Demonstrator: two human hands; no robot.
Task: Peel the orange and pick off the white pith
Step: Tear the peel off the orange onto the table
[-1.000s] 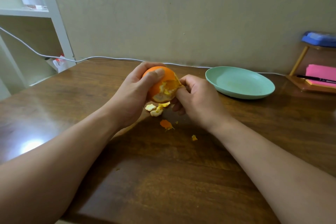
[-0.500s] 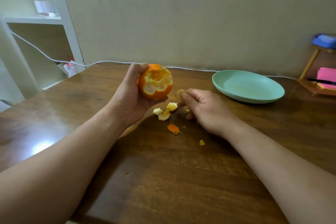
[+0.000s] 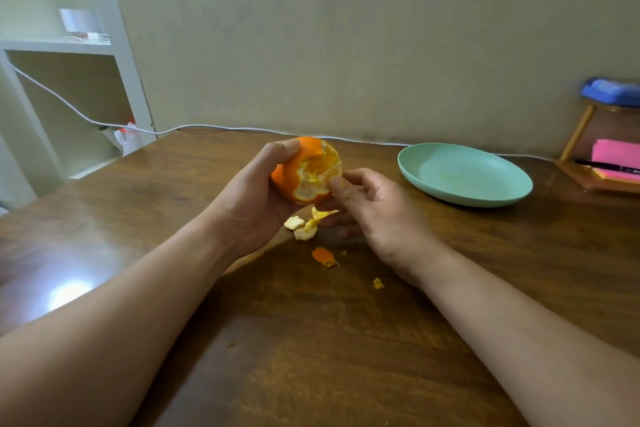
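The table [image 3: 311,340] lies under both hands, with the green plate [image 3: 450,199] well beyond the right hand [image 3: 377,211]. The left hand [image 3: 252,204] cups the orange [image 3: 304,173], fingers wrapped round its unpeeled side. The right thumb touches the bared patch's edge, fingers curled below; whether it pinches rind yet is unclear. Digging deep could burst a segment, and a hard tug could twist the fruit loose. About 5 peel scraps [image 3: 301,227] lie beneath the hands.

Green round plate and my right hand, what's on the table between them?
Nothing: the head view shows only bare brown wooden table between the mint-green round plate and the right hand. The orange-peel scraps lie on the hand's other side.
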